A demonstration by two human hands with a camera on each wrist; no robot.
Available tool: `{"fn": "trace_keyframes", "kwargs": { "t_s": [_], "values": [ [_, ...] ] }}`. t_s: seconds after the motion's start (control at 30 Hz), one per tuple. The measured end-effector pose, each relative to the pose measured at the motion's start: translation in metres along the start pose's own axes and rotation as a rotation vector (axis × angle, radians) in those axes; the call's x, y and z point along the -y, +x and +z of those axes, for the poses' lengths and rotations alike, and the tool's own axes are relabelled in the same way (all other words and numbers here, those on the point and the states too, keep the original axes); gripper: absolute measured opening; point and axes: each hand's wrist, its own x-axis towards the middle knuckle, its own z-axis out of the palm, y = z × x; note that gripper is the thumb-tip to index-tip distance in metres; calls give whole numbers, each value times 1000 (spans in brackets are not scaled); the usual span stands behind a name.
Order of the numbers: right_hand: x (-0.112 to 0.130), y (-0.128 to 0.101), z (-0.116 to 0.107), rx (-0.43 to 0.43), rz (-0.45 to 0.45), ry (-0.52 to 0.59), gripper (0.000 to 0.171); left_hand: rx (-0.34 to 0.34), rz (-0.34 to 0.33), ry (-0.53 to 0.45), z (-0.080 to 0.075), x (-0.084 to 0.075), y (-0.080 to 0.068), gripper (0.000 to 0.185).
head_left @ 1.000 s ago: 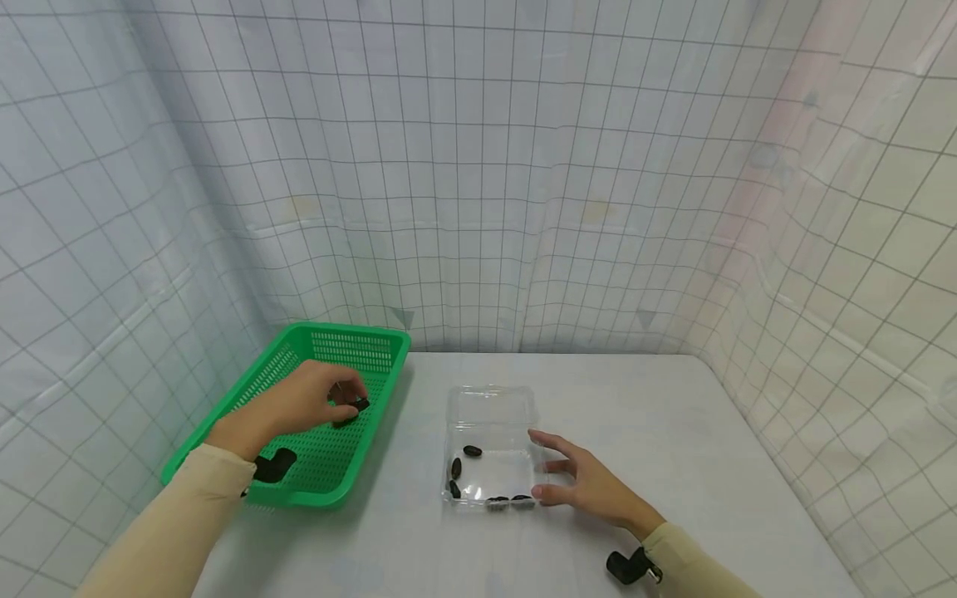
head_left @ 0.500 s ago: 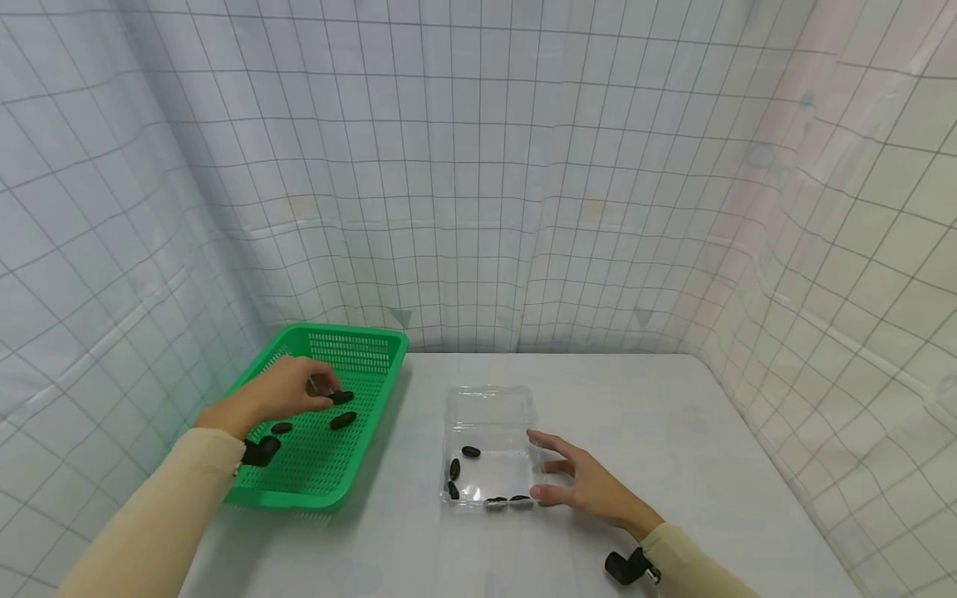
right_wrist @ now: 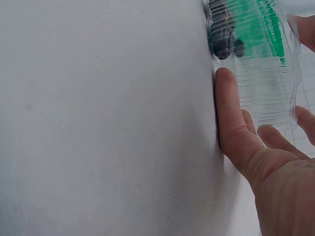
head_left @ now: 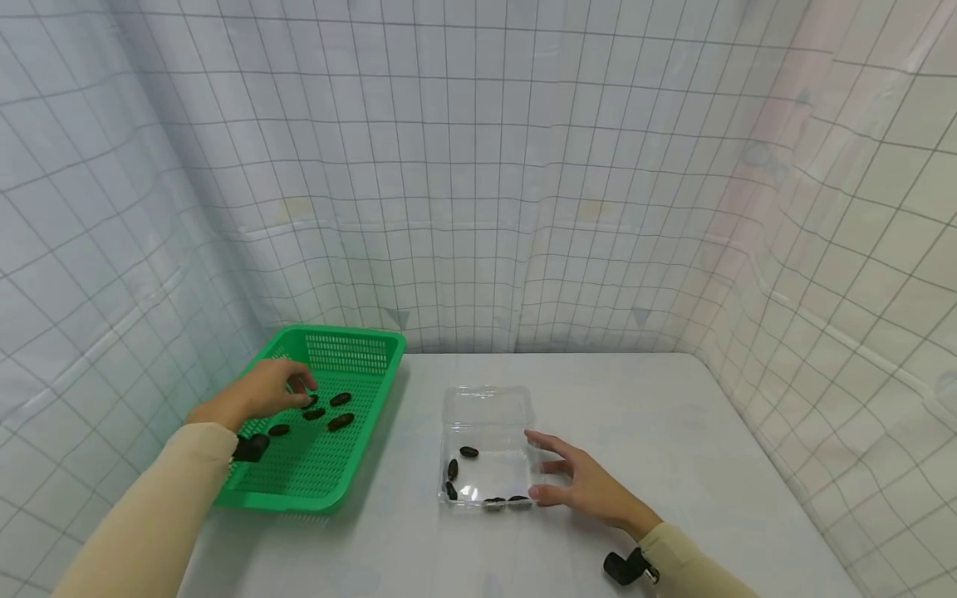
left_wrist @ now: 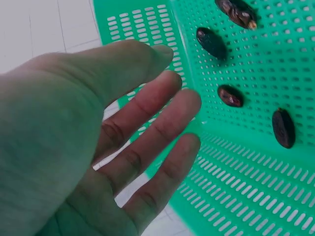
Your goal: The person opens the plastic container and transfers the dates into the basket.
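Observation:
My left hand (head_left: 272, 388) is over the green basket (head_left: 299, 502), palm inward with its fingers loosely bent. In the left wrist view nothing shows between the thumb and fingers (left_wrist: 179, 110). Several dark wrinkled dates lie on the basket floor, among them a large date (head_left: 341, 422) and another date (head_left: 340, 399). One date (head_left: 311, 400) sits right at the left fingertips in the head view. My right hand (head_left: 586, 483) rests with spread fingers along the right side of a clear plastic clamshell box (head_left: 497, 473), thumb at its front corner.
Several dates stand in the box along its left and front walls, including one date (head_left: 468, 452) near the back. The box's clear lid (head_left: 488, 407) lies folded back. A white table (head_left: 635, 415) bears everything, with grid-patterned curtains (head_left: 478, 208) around it.
My left hand has drawn leftward across the basket, away from a date that was at its fingertips and now lies on the floor; more dates show. The right hand has stayed put.

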Motion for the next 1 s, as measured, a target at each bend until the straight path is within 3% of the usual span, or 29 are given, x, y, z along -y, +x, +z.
{"fn": "trace_keyframes", "kwargs": {
  "t_s": [0.17,0.4,0.7,1.0],
  "values": [
    [0,1,0,-2,5,1,89,-26,-9,26,1,2,0,21],
    [-1,3,0,-4,7,2,88,-57,23,61,4,-17,5,20],
    [-2,4,1,-6,11,13,88,-89,68,35,9,-59,10,16],
    [-1,6,0,-15,17,-3,88,-110,174,20,19,-112,20,14]
  ]
}}
